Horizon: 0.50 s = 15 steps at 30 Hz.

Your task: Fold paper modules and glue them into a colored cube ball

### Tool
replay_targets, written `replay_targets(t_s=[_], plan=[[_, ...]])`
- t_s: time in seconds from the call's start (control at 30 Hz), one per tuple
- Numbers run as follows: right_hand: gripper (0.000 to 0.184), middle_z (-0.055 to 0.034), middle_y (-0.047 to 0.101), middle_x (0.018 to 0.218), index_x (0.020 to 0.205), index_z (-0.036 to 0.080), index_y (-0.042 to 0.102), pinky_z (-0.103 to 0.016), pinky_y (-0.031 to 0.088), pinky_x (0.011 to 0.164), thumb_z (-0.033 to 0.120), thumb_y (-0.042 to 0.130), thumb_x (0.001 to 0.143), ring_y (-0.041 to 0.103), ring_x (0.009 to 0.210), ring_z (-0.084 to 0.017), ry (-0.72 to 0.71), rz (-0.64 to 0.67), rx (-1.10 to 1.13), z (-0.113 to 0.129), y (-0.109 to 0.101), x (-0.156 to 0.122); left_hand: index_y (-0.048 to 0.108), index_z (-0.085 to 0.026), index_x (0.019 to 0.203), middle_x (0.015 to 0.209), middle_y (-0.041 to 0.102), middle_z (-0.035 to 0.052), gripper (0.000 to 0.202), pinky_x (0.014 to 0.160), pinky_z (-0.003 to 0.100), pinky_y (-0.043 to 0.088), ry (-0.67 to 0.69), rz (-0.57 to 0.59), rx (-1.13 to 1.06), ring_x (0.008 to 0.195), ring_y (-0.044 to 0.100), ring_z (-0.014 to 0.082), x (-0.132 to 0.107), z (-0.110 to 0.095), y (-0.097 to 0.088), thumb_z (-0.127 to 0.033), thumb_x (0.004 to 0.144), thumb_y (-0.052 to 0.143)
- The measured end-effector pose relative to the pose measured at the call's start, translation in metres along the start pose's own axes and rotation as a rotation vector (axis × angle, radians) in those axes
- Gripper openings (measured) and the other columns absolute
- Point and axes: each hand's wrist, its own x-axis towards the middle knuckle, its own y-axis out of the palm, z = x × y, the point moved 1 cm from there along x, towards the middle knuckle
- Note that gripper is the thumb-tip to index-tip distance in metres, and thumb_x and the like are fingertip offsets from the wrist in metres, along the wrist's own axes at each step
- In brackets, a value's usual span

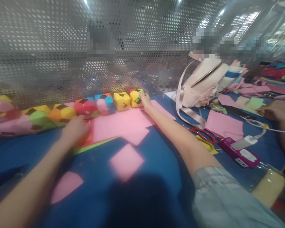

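Note:
A row of folded paper cubes [105, 104] in several colours stands along the perforated metal wall. My right hand [145, 100] reaches to the row's right end, its fingers closed on a yellow folded paper cube [134, 98] with green and dark parts. Beside that one sits a plain yellow paper cube [122, 101]. My left hand [75, 130] is in front of the row, close to the red paper cube [85, 108] and the left edge of some pink paper sheets [116, 122]. Blur hides its fingers. Loose pink squares [127, 162] lie nearer to me.
The blue tabletop [154, 155] runs up to the perforated wall [137, 41]. On the right are a pale backpack [199, 84], red-handled scissors [204, 134], a purple device [238, 153] with a white cable, and more pink paper [224, 125]. Another person's hand [275, 110] is at the far right.

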Motion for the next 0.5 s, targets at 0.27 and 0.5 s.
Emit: replay_targets(t_s=[0.27,0.5], plan=[[0.021,-0.0012,0.061,0.081,0.084,0.019,0.053,-0.026,0.045,0.071,0.036,0.053,0.071,0.056,0.079,-0.016,-0.021,-0.015,-0.007,-0.0028,0.0024,0.0015,0.051,-0.007,0.12,0.113,0.057,0.0228,0.045,0.083,0.042,0.047,-0.017,-0.039,-0.023,0.106,0.057,0.0338,-0.0033,0.004,-0.001,-0.025,0.083,0.034],[0.025,0.0011,0.058,0.076,0.082,0.018,0.052,-0.024,0.043,0.067,0.039,0.054,0.068,0.055,0.075,-0.014,-0.034,-0.024,-0.009,-0.0093,0.0069,0.0023,0.053,-0.008,0.118,0.11,0.059,0.0211,0.043,0.084,0.04,0.047,-0.041,-0.063,-0.028,0.102,0.06,0.0318,-0.0036,0.0075,0.0036,-0.024,0.083,0.036]])
